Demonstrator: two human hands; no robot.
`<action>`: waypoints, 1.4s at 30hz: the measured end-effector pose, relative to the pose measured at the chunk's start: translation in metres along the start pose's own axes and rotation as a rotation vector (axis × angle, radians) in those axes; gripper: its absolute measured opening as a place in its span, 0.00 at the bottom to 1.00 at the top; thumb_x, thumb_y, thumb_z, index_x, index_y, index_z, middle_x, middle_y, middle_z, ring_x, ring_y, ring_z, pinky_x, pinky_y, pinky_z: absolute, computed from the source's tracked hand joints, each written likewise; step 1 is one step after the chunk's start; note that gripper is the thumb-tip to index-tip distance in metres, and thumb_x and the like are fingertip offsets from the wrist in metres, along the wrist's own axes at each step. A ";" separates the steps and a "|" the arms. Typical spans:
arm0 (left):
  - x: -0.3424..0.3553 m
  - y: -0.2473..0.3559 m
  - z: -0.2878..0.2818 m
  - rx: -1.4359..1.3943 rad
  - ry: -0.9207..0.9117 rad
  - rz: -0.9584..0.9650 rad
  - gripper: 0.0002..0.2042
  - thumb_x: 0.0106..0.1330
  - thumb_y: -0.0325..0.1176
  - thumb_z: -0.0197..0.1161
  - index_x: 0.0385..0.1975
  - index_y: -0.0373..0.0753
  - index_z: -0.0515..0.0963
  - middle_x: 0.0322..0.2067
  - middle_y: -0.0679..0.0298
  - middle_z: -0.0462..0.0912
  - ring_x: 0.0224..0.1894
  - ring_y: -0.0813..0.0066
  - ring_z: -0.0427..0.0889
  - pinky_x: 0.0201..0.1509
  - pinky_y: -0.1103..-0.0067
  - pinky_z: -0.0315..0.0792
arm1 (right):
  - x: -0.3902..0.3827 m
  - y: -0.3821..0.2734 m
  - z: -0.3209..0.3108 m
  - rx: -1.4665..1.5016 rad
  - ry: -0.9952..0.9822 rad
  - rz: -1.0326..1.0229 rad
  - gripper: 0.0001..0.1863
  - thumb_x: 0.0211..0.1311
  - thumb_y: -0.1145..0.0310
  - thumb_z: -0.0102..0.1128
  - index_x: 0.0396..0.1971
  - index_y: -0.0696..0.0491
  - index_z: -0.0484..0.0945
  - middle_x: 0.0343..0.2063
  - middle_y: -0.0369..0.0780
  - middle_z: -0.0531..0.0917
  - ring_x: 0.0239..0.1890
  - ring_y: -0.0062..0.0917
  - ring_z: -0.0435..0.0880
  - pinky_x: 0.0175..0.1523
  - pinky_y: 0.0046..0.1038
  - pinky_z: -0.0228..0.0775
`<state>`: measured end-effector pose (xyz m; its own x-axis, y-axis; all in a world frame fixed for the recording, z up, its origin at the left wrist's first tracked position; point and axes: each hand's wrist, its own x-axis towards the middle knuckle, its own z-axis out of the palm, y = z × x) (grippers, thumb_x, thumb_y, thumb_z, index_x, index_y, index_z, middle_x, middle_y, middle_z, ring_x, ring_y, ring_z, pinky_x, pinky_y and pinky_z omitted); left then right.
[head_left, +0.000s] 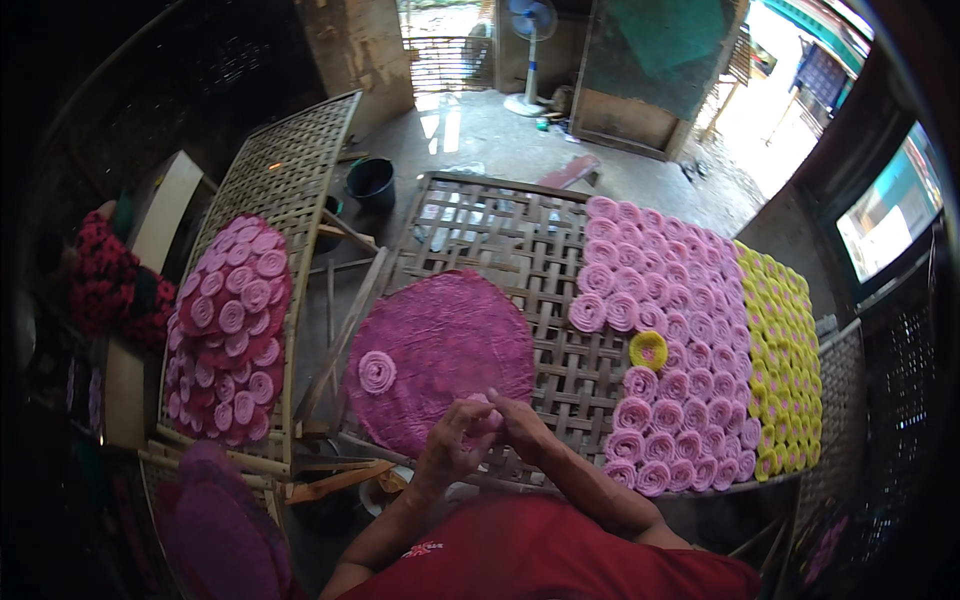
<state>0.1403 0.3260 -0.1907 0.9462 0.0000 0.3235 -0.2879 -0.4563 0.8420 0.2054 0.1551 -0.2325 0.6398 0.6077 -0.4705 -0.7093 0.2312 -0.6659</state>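
Note:
My left hand (456, 438) and my right hand (522, 425) meet above the near edge of a round magenta sheet (440, 345). Between their bent fingers is a small pink rolled piece (484, 408), partly hidden by the fingers. One pale pink coiled rosette (377, 372) lies by itself on the left part of the sheet. The sheet rests on a woven bamboo rack (500, 225). To the right of my hands, rows of similar pink rosettes (690, 330) cover the rack, with one yellow rosette (648, 350) at their left border.
Yellow rosettes (780, 350) with pink centres fill the rack's right end. On the left, a tilted bamboo rack (290, 150) bears magenta sheets dotted with rosettes (232, 318). Beyond are a dark bucket (371, 182) and a standing fan (531, 50). A person in red-and-black clothing (105, 275) is at far left.

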 end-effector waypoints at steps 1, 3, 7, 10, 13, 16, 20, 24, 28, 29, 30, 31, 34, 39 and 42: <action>0.003 0.001 0.002 0.031 -0.025 0.095 0.22 0.59 0.22 0.71 0.55 0.36 0.75 0.46 0.54 0.80 0.50 0.59 0.82 0.55 0.67 0.76 | -0.003 -0.003 -0.010 0.085 0.057 0.011 0.18 0.73 0.61 0.61 0.51 0.60 0.79 0.38 0.38 0.86 0.38 0.19 0.85 0.42 0.23 0.79; 0.012 -0.013 -0.008 0.130 -0.017 0.090 0.27 0.55 0.24 0.75 0.57 0.35 0.75 0.55 0.51 0.80 0.60 0.53 0.78 0.65 0.63 0.71 | -0.007 -0.015 -0.032 -0.038 0.213 -0.171 0.16 0.72 0.63 0.63 0.50 0.60 0.79 0.38 0.38 0.85 0.36 0.19 0.84 0.41 0.23 0.79; 0.017 -0.072 -0.059 0.691 0.302 -0.249 0.29 0.49 0.26 0.78 0.55 0.35 0.77 0.55 0.52 0.80 0.61 0.51 0.76 0.68 0.62 0.70 | -0.025 -0.058 -0.087 -0.614 0.632 -0.494 0.14 0.66 0.68 0.65 0.47 0.61 0.80 0.37 0.38 0.85 0.34 0.19 0.83 0.39 0.22 0.77; 0.003 -0.102 -0.077 0.722 0.210 -0.246 0.27 0.49 0.24 0.77 0.53 0.35 0.79 0.55 0.54 0.80 0.61 0.51 0.75 0.67 0.62 0.70 | -0.032 -0.081 -0.120 -0.805 0.910 -0.573 0.18 0.65 0.66 0.64 0.52 0.59 0.80 0.43 0.48 0.88 0.42 0.34 0.89 0.48 0.34 0.79; 0.000 -0.122 -0.082 0.755 0.234 -0.114 0.22 0.51 0.22 0.74 0.48 0.36 0.80 0.50 0.55 0.82 0.56 0.52 0.79 0.62 0.63 0.73 | -0.038 -0.092 -0.145 -0.963 1.037 -0.583 0.20 0.64 0.66 0.66 0.52 0.60 0.80 0.45 0.52 0.87 0.46 0.42 0.88 0.53 0.38 0.78; 0.005 -0.130 -0.083 0.779 0.284 -0.102 0.17 0.54 0.23 0.72 0.45 0.35 0.80 0.45 0.55 0.84 0.50 0.51 0.81 0.57 0.62 0.75 | -0.040 -0.093 -0.155 -1.118 1.119 -0.743 0.20 0.62 0.68 0.66 0.52 0.60 0.79 0.45 0.53 0.86 0.48 0.45 0.86 0.55 0.39 0.77; 0.016 -0.121 -0.089 0.693 0.383 -0.274 0.11 0.61 0.26 0.67 0.43 0.34 0.81 0.38 0.53 0.84 0.42 0.53 0.84 0.50 0.63 0.78 | -0.048 -0.092 -0.140 -1.255 1.292 -0.914 0.17 0.62 0.70 0.66 0.50 0.59 0.80 0.41 0.49 0.86 0.46 0.43 0.85 0.53 0.41 0.77; 0.026 -0.089 -0.096 0.243 0.572 -0.342 0.09 0.67 0.29 0.61 0.42 0.32 0.80 0.37 0.56 0.85 0.39 0.61 0.85 0.45 0.69 0.80 | -0.058 -0.075 -0.091 -1.128 1.133 -0.890 0.18 0.61 0.69 0.68 0.50 0.59 0.81 0.42 0.47 0.86 0.45 0.38 0.86 0.52 0.37 0.78; 0.029 -0.048 -0.058 -0.333 0.517 -0.376 0.13 0.71 0.31 0.56 0.47 0.31 0.81 0.40 0.56 0.85 0.41 0.67 0.85 0.47 0.74 0.80 | -0.047 -0.034 -0.028 -0.692 0.448 -0.566 0.26 0.67 0.62 0.69 0.59 0.59 0.76 0.48 0.44 0.85 0.47 0.27 0.83 0.51 0.30 0.76; 0.029 -0.038 -0.041 -0.564 0.428 -0.384 0.14 0.72 0.32 0.54 0.49 0.32 0.81 0.41 0.56 0.85 0.43 0.67 0.86 0.48 0.75 0.81 | -0.040 -0.026 -0.017 -0.503 0.272 -0.501 0.27 0.68 0.59 0.69 0.60 0.59 0.75 0.48 0.43 0.85 0.46 0.26 0.83 0.50 0.29 0.76; 0.028 -0.030 -0.024 -0.665 0.292 -0.479 0.16 0.73 0.34 0.54 0.51 0.31 0.81 0.42 0.55 0.85 0.46 0.67 0.85 0.51 0.74 0.80 | -0.036 -0.024 -0.014 -0.444 0.225 -0.470 0.26 0.67 0.59 0.70 0.59 0.59 0.76 0.46 0.40 0.85 0.43 0.24 0.83 0.48 0.28 0.77; 0.028 -0.024 -0.011 -0.784 0.138 -0.535 0.17 0.75 0.35 0.53 0.53 0.31 0.80 0.44 0.55 0.85 0.49 0.67 0.85 0.55 0.74 0.79 | -0.031 -0.022 -0.013 -0.363 0.168 -0.416 0.26 0.67 0.59 0.70 0.57 0.58 0.77 0.43 0.38 0.85 0.41 0.22 0.82 0.45 0.28 0.77; 0.027 -0.024 0.012 -0.600 0.012 -0.439 0.20 0.76 0.39 0.56 0.57 0.29 0.78 0.48 0.55 0.85 0.54 0.67 0.83 0.62 0.71 0.76 | -0.027 -0.029 -0.030 -0.208 0.146 -0.311 0.20 0.67 0.63 0.69 0.53 0.57 0.79 0.40 0.36 0.84 0.37 0.18 0.81 0.42 0.25 0.77; 0.028 -0.082 -0.041 0.633 0.350 -0.323 0.29 0.64 0.36 0.70 0.64 0.30 0.73 0.62 0.47 0.76 0.65 0.52 0.74 0.71 0.63 0.67 | -0.022 -0.065 -0.080 -0.593 0.576 -0.486 0.18 0.67 0.68 0.64 0.53 0.60 0.79 0.42 0.41 0.86 0.43 0.23 0.85 0.49 0.27 0.78; 0.022 -0.114 -0.064 0.850 0.391 -0.340 0.32 0.59 0.32 0.73 0.64 0.31 0.72 0.61 0.46 0.76 0.66 0.48 0.72 0.72 0.61 0.65 | -0.012 -0.078 -0.100 -0.792 0.746 -0.559 0.21 0.66 0.69 0.64 0.56 0.61 0.78 0.46 0.44 0.85 0.47 0.26 0.85 0.53 0.27 0.78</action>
<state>0.1843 0.4351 -0.2525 0.7996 0.4722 0.3711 0.3354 -0.8636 0.3764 0.2826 0.0535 -0.2324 0.9962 -0.0716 -0.0499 -0.0727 -0.3639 -0.9286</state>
